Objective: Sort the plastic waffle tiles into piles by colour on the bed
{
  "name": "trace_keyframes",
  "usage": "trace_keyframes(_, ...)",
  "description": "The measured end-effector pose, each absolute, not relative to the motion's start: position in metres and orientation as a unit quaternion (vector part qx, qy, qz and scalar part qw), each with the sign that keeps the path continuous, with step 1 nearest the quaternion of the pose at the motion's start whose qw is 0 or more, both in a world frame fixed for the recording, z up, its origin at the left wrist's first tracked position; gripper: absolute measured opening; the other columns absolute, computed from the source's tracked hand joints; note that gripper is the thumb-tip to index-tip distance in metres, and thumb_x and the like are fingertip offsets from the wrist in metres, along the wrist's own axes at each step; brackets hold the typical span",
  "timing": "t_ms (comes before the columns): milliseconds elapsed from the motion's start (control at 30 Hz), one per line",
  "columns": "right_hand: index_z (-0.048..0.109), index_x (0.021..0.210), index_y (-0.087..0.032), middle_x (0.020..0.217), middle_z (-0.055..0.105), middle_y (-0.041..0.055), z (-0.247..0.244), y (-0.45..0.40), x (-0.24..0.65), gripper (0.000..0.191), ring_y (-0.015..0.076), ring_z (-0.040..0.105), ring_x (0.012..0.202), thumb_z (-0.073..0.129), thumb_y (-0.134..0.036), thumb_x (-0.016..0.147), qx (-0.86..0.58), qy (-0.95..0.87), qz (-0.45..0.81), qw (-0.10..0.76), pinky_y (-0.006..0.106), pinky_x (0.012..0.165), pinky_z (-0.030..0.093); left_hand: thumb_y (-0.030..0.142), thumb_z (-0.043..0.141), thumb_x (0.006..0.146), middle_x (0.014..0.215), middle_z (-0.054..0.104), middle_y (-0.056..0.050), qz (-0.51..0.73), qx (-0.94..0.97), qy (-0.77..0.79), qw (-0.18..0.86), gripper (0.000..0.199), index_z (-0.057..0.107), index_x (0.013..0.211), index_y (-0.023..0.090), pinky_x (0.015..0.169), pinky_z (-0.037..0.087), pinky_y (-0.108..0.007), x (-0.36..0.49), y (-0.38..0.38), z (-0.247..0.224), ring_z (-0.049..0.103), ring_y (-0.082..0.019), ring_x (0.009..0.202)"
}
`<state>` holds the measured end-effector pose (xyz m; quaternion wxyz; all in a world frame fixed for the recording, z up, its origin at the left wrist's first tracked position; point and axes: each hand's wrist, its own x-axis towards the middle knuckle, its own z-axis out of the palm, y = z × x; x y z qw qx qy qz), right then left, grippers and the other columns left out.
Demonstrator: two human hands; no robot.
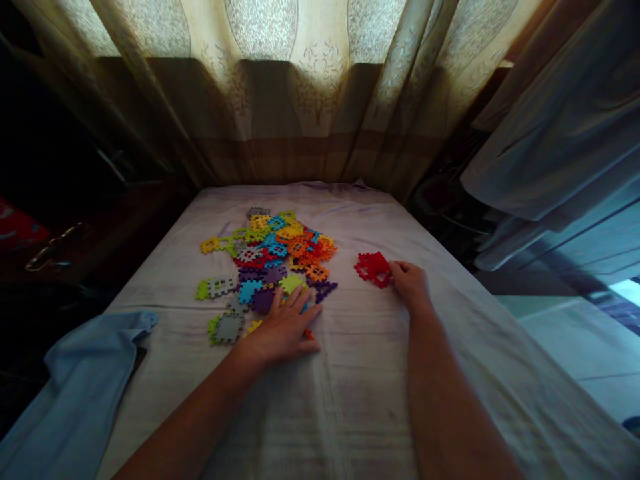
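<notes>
My left hand lies spread over the near side of a pile of plastic interlocking tiles, its fingertips by a lime green tile. A purple tile shows beside those fingers, and bits of orange and blue peek out around the hand. Apart from the pile, on the right, red interlocking tiles sit together on the cloth. At their right edge my right hand pinches them between thumb and fingers. A dark purple triangular piece is between the two hands.
A pale sheet covers the surface. Grey tiles lie at the pile's near left, orange ones at its right. A blue cloth drapes the left edge, over a dark object. Curtains hang behind; clothes hang at right.
</notes>
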<state>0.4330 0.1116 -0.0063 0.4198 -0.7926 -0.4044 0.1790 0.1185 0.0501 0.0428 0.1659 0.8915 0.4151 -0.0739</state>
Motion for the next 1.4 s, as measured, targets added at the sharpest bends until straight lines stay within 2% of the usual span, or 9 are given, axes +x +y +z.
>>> trace_keyframes(133, 0.077, 0.094, -0.013, 0.066, 0.072, 0.0073, -0.012, 0.114, 0.438, 0.046, 0.0189, 0.061, 0.058, 0.056, -0.046, 0.072, -0.790, -0.398, 0.175, 0.433, 0.027, 0.055, 0.043, 0.043, 0.056, 0.090, 0.162, 0.019, -0.017, -0.076, 0.881, 0.445, 0.143, 0.063, 0.039, 0.148, 0.026, 0.117, 0.004, -0.066, 0.110, 0.059, 0.046, 0.014, -0.034, 0.151)
trace_keyframes(400, 0.076, 0.091, -0.011, 0.066, 0.070, 0.0078, -0.017, 0.117, 0.436, 0.048, 0.0209, 0.060, 0.058, 0.056, -0.049, 0.071, -0.767, -0.340, 0.151, 0.523, 0.031, 0.056, 0.045, 0.031, 0.055, 0.086, 0.157, 0.036, -0.013, -0.069, 0.865, 0.471, 0.161, 0.054, 0.051, 0.140, 0.029, 0.116, 0.009, -0.066, 0.083, 0.069, 0.064, 0.028, -0.035, 0.147)
trace_keyframes(567, 0.075, 0.089, -0.011, 0.059, 0.066, 0.0057, -0.016, 0.118, 0.432, 0.048, 0.0198, 0.058, 0.056, 0.055, -0.049, 0.070, -0.748, -0.297, 0.130, 0.580, 0.031, 0.056, 0.046, 0.016, 0.052, 0.078, 0.154, 0.043, -0.008, -0.065, 0.853, 0.479, 0.199, 0.060, 0.055, 0.137, 0.030, 0.119, 0.015, -0.058, 0.064, 0.075, 0.073, 0.036, -0.030, 0.143)
trace_keyframes(700, 0.075, 0.089, -0.011, 0.059, 0.064, 0.0044, -0.020, 0.120, 0.433, 0.047, 0.0193, 0.059, 0.057, 0.055, -0.049, 0.070, -0.742, -0.292, 0.121, 0.591, 0.031, 0.057, 0.046, 0.030, 0.062, 0.074, 0.148, 0.051, -0.006, -0.017, 0.848, 0.462, 0.257, 0.057, 0.060, 0.131, 0.029, 0.117, 0.027, -0.044, 0.049, 0.080, 0.080, 0.043, -0.028, 0.139)
trace_keyframes(800, 0.075, 0.090, -0.011, 0.060, 0.065, 0.0050, -0.023, 0.121, 0.434, 0.049, 0.0192, 0.059, 0.057, 0.053, -0.051, 0.071, -0.738, -0.300, 0.117, 0.593, 0.031, 0.057, 0.046, 0.046, 0.059, 0.079, 0.138, 0.060, -0.005, 0.047, 0.833, 0.473, 0.282, 0.053, 0.063, 0.128, 0.027, 0.110, 0.038, -0.036, 0.041, 0.088, 0.081, 0.054, -0.026, 0.128)
trace_keyframes(933, 0.075, 0.090, -0.012, 0.063, 0.067, 0.0062, -0.026, 0.123, 0.434, 0.049, 0.0202, 0.060, 0.060, 0.051, -0.052, 0.073, -0.748, -0.322, 0.105, 0.571, 0.031, 0.058, 0.047, 0.045, 0.047, 0.086, 0.127, 0.067, -0.007, 0.122, 0.785, 0.577, 0.188, 0.046, 0.066, 0.121, 0.023, 0.103, 0.044, -0.036, 0.042, 0.112, 0.076, 0.061, -0.027, 0.117)
trace_keyframes(1100, 0.074, 0.090, -0.012, 0.069, 0.071, 0.0084, -0.027, 0.123, 0.435, 0.047, 0.0208, 0.061, 0.061, 0.051, -0.051, 0.075, -0.748, -0.333, 0.101, 0.565, 0.032, 0.060, 0.047, 0.043, 0.053, 0.085, 0.138, 0.058, -0.015, 0.123, 0.753, 0.645, 0.035, 0.057, 0.055, 0.135, 0.015, 0.106, 0.039, -0.042, 0.055, 0.153, 0.064, 0.053, -0.032, 0.126)
trace_keyframes(1300, 0.074, 0.090, -0.012, 0.067, 0.071, 0.0082, -0.025, 0.122, 0.433, 0.047, 0.0209, 0.061, 0.059, 0.051, -0.050, 0.075, -0.744, -0.326, 0.105, 0.573, 0.032, 0.059, 0.047, 0.043, 0.056, 0.084, 0.118, 0.070, -0.009, 0.065, 0.746, 0.663, 0.003, 0.045, 0.062, 0.124, 0.024, 0.096, 0.044, -0.037, 0.064, 0.175, 0.056, 0.062, -0.028, 0.110)
trace_keyframes(1400, 0.075, 0.091, -0.012, 0.067, 0.071, 0.0086, -0.023, 0.122, 0.432, 0.047, 0.0211, 0.061, 0.059, 0.051, -0.050, 0.074, -0.743, -0.321, 0.109, 0.577, 0.032, 0.058, 0.047, 0.039, 0.054, 0.084, 0.118, 0.071, -0.005, 0.078, 0.733, 0.675, 0.028, 0.043, 0.061, 0.125, 0.026, 0.092, 0.046, -0.033, 0.057, 0.174, 0.053, 0.063, -0.025, 0.108)
